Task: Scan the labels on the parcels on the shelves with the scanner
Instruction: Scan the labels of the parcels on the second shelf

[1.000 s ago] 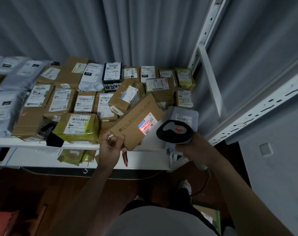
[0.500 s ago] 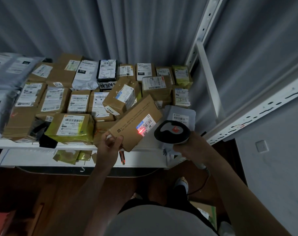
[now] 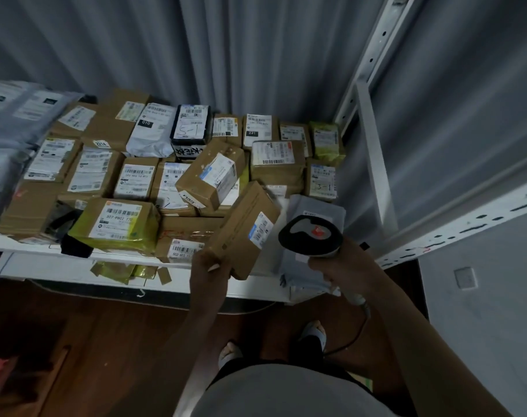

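Grey mailers lying at shelf's left end; labelled cartons crowding shelf toward centre. Left hand gripping lower corner of tilted brown parcel above shelf's front edge, label facing right. Right hand gripping scanner handle, head sitting just beside label. Risk: no scan light showing on label, so read possibly failing. Risk: corner-only grip letting parcel slip off edge.
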